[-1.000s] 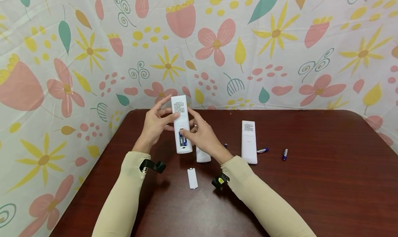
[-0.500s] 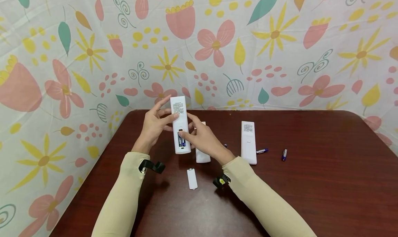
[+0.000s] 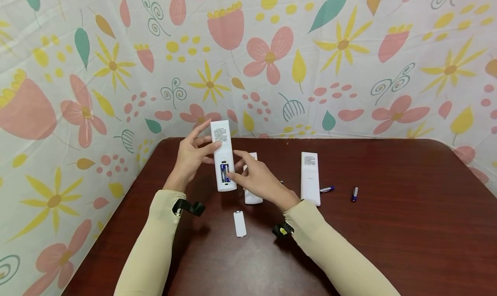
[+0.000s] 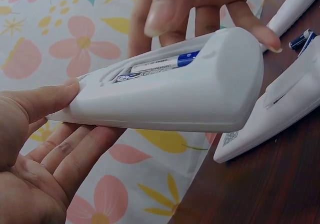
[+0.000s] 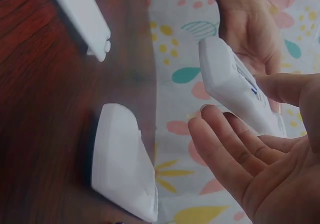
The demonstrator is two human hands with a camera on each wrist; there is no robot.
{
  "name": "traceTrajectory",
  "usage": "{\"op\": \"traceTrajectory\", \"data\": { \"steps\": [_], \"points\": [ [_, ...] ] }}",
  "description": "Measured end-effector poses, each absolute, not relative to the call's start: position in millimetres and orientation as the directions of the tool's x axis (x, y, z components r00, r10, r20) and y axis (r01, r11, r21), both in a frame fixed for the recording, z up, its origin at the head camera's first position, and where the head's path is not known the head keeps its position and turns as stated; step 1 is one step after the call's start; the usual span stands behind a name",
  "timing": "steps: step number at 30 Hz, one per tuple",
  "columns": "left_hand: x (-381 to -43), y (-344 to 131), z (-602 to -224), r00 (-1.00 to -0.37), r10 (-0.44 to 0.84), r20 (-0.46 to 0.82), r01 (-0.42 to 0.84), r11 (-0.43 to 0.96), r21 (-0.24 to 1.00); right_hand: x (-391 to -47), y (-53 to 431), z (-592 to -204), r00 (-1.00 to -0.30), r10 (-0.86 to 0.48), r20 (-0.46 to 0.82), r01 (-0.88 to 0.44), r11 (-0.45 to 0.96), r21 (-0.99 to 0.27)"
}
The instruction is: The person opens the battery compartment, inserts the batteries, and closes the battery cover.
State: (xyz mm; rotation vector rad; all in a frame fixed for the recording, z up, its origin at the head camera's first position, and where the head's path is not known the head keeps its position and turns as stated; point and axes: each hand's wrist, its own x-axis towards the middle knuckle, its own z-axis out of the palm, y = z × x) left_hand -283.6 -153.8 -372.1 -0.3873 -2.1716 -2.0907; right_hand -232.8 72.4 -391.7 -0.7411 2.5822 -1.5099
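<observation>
My left hand holds a white remote control up over the table, its back towards me, with the thumb on the back and fingers underneath. The remote's battery compartment is uncovered, and blue-and-silver batteries lie in it. My right hand is at the remote's lower right side. Its thumb is raised near the compartment in the left wrist view, and its other fingers stretch out loosely beside the remote in the right wrist view. A white battery cover lies on the table below the remote.
A second white remote lies behind my right hand, partly hidden. Further right is a third remote, back up, with a loose battery beside it and another battery beyond. A flowered cloth hangs behind the table.
My right hand has shifted right, its thumb coming away from the batteries towards the compartment's edge. The held remote has moved slightly left in my left hand.
</observation>
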Motion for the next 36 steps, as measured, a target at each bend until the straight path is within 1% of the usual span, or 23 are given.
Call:
{"op": "traceTrajectory", "data": {
  "steps": [3, 11, 17, 25, 29, 32, 36],
  "points": [
    [-284, -154, -372, -0.962, 0.112, 0.248, 0.251, 0.023, 0.968, -230, 78, -393, -0.883, -0.423, 0.203, -0.395, 0.437, -0.808],
    [-283, -155, -373, -0.965, 0.103, 0.240, 0.242, 0.013, 0.970, -224, 87, -394, -0.875, -0.425, 0.234, -0.429, 0.452, -0.782],
    [-285, -155, -375, -0.965, 0.106, 0.239, 0.241, 0.013, 0.970, -223, 90, -393, -0.846, -0.493, 0.204, -0.456, 0.468, -0.757],
    [-286, -156, -373, -0.969, 0.097, 0.228, 0.231, 0.021, 0.973, -218, 93, -394, -0.757, -0.648, 0.085, -0.506, 0.499, -0.704],
    [-285, -158, -372, -0.969, 0.092, 0.230, 0.232, 0.019, 0.972, -214, 90, -395, -0.721, -0.693, 0.005, -0.519, 0.535, -0.667],
    [-285, -158, -372, -0.968, 0.092, 0.235, 0.237, 0.012, 0.972, -211, 86, -395, -0.709, -0.703, -0.050, -0.524, 0.573, -0.631],
    [-285, -158, -371, -0.967, 0.093, 0.238, 0.239, 0.006, 0.971, -207, 81, -397, -0.712, -0.696, -0.095, -0.532, 0.623, -0.573]
  ]
}}
